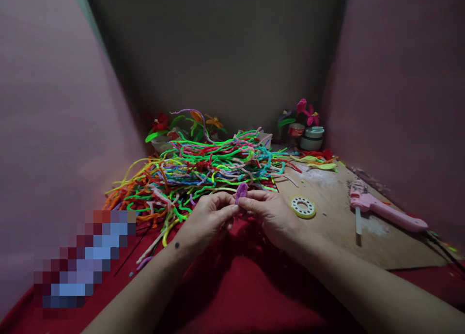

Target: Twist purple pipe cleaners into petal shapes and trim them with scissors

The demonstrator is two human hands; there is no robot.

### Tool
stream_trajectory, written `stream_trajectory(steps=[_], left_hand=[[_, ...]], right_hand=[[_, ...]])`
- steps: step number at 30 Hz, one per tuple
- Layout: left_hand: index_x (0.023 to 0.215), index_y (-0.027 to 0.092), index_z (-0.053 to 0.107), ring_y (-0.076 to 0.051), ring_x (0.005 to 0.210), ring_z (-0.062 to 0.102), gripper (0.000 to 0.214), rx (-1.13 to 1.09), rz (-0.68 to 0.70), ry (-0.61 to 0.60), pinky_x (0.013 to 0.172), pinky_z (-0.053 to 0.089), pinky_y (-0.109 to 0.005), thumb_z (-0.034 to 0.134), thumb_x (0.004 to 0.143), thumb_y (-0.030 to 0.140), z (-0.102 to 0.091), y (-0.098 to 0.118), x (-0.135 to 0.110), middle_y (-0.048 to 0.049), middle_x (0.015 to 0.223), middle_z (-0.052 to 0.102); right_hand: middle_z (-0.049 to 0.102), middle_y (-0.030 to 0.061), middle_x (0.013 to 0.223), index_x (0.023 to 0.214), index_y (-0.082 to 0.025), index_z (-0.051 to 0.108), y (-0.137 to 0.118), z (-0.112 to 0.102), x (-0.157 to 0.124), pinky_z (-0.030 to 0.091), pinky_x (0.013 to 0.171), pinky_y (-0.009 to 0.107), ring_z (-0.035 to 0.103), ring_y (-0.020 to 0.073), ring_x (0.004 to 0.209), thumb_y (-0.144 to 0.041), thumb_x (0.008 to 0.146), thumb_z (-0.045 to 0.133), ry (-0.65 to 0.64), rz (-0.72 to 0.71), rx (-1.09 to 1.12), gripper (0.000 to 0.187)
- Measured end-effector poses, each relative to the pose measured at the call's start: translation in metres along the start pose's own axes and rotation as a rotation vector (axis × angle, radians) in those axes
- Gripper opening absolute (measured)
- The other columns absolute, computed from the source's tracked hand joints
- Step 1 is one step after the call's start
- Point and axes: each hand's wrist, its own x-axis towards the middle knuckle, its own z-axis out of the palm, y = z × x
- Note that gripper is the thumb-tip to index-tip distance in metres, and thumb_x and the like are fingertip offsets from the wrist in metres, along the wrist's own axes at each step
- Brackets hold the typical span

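My left hand [208, 216] and my right hand [271, 213] meet at the centre, just above a red cloth [232, 285]. Between their fingertips they pinch a small purple pipe-cleaner piece [241, 191], which sticks up as a curled loop. Both hands have their fingers closed on it. Right behind the hands lies a large heap of pipe cleaners [203, 171] in green, orange, red, blue and pink.
A wooden board [341, 227] lies to the right with a yellow-and-white tape roll [302, 207] and a pink glue gun [385, 210] on it. Finished pipe-cleaner flowers [307, 115] and small jars [311, 137] stand at the back. Pink walls close in left and right.
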Motion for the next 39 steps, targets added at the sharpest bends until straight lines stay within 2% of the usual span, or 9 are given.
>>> stream_trajectory(steps=[3, 6, 9, 15, 25, 29, 32, 36, 39], left_hand=[[0.064, 0.013, 0.054, -0.004, 0.041, 0.037, 0.022, 0.06, 0.027, 0.056, 0.042, 0.028, -0.017, 0.065, 0.066, 0.033, -0.004, 0.003, 0.0, 0.0054, 0.05, 0.048], [0.083, 0.015, 0.061, -0.004, 0.045, 0.04, 0.026, 0.008, 0.09, 0.084, 0.043, 0.029, -0.017, 0.068, 0.063, 0.03, -0.011, 0.009, -0.001, 0.0041, 0.061, 0.055], [0.094, 0.017, 0.063, -0.004, 0.044, 0.039, 0.03, -0.092, 0.051, 0.025, 0.041, 0.027, -0.017, 0.066, 0.067, 0.031, -0.014, 0.011, -0.002, 0.0025, 0.062, 0.057], [0.075, 0.013, 0.065, -0.003, 0.042, 0.035, 0.019, -0.071, 0.039, 0.054, 0.039, 0.024, -0.015, 0.065, 0.069, 0.031, -0.009, 0.007, -0.002, 0.0037, 0.05, 0.049], [0.079, 0.017, 0.063, -0.004, 0.035, 0.036, 0.014, 0.096, 0.081, -0.048, 0.036, 0.028, -0.015, 0.059, 0.073, 0.029, -0.014, 0.01, -0.004, 0.006, 0.045, 0.048], [0.069, 0.016, 0.06, -0.004, 0.034, 0.033, 0.012, 0.189, 0.089, 0.025, 0.034, 0.025, -0.015, 0.056, 0.074, 0.027, -0.012, 0.011, -0.005, 0.0066, 0.041, 0.044], [0.069, 0.016, 0.062, -0.004, 0.035, 0.033, 0.011, 0.268, 0.124, 0.126, 0.034, 0.024, -0.016, 0.057, 0.071, 0.025, -0.008, 0.012, -0.005, 0.0062, 0.041, 0.044], [0.067, 0.015, 0.062, -0.005, 0.036, 0.03, 0.013, 0.232, 0.051, 0.069, 0.036, 0.024, -0.017, 0.058, 0.07, 0.028, -0.004, 0.011, -0.004, 0.0063, 0.041, 0.042], [0.06, 0.016, 0.061, -0.007, 0.045, 0.039, 0.015, 0.345, 0.255, 0.152, 0.045, 0.032, -0.019, 0.057, 0.071, 0.026, -0.001, 0.005, -0.003, 0.0028, 0.05, 0.048]], right_hand=[[0.059, 0.0012, 0.062, 0.071, -0.012, 0.068, -0.001, 0.0, -0.002, 0.036, 0.056, 0.024, 0.047, 0.0095, 0.055, -0.03, 0.064, 0.068, 0.046, -0.018, -0.124, 0.019], [0.058, 0.0013, 0.06, 0.068, -0.013, 0.068, -0.002, 0.001, -0.004, 0.035, 0.056, 0.025, 0.046, 0.0101, 0.055, -0.032, 0.067, 0.065, 0.009, -0.043, -0.25, 0.019], [0.058, 0.0009, 0.059, 0.063, -0.014, 0.067, -0.005, 0.004, -0.007, 0.034, 0.056, 0.025, 0.045, 0.0101, 0.054, -0.028, 0.067, 0.064, -0.042, -0.015, -0.341, 0.015], [0.053, -0.0015, 0.052, 0.056, -0.014, 0.065, -0.009, 0.008, -0.01, 0.03, 0.051, 0.024, 0.039, 0.0076, 0.048, -0.025, 0.064, 0.064, -0.044, 0.059, -0.355, 0.014], [0.056, 0.0002, 0.057, 0.064, -0.014, 0.068, -0.006, 0.001, -0.008, 0.031, 0.054, 0.024, 0.04, 0.0089, 0.051, -0.029, 0.066, 0.064, -0.177, 0.075, -0.304, 0.015], [0.052, -0.0018, 0.055, 0.064, -0.014, 0.065, -0.006, 0.001, -0.009, 0.026, 0.051, 0.023, 0.035, 0.0074, 0.049, -0.032, 0.069, 0.062, -0.214, 0.07, -0.36, 0.019], [0.047, -0.0033, 0.049, 0.058, -0.014, 0.062, -0.006, 0.002, -0.009, 0.023, 0.048, 0.023, 0.032, 0.0064, 0.045, -0.031, 0.068, 0.062, -0.17, 0.113, -0.409, 0.02], [0.046, -0.0035, 0.047, 0.053, -0.014, 0.06, -0.005, 0.004, -0.009, 0.023, 0.047, 0.023, 0.033, 0.0064, 0.045, -0.03, 0.066, 0.063, -0.07, 0.106, -0.393, 0.021], [0.046, -0.0035, 0.047, 0.053, -0.014, 0.059, -0.002, 0.005, -0.008, 0.023, 0.047, 0.023, 0.032, 0.0063, 0.044, -0.029, 0.066, 0.063, -0.018, 0.081, -0.405, 0.021]])
